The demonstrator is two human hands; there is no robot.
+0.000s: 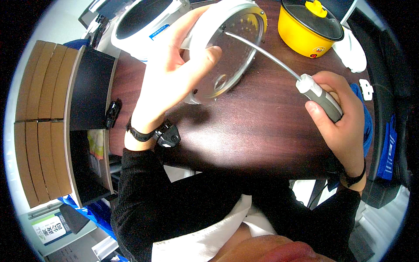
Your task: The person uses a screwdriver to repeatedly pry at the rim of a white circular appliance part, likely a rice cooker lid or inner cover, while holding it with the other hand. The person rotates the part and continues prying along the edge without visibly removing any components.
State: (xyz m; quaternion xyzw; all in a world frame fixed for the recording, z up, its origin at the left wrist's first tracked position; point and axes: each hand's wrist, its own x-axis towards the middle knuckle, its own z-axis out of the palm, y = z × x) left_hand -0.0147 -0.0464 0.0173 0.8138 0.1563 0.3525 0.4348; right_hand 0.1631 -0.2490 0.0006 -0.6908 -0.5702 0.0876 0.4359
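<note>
My left hand (172, 74) grips a round lid (214, 74) by its white rim, holding it tilted on edge, with its shiny see-through inner face turned to the right. My right hand (334, 109) is closed around the grey handle of a screwdriver (275, 58). The long metal shaft reaches left to a small dark fitting near the upper part of the lid's face; whether the tip touches it I cannot tell exactly. Behind my left hand sits a white round appliance body (131, 30) with a dark interior.
A yellow pot (297, 32) with a dark lid stands at the back right, beside a white object (351, 54). Brown cartons (41, 157) and a dark shelf (87, 87) border the wooden table (244, 139) on the left, where a small black item (112, 113) lies.
</note>
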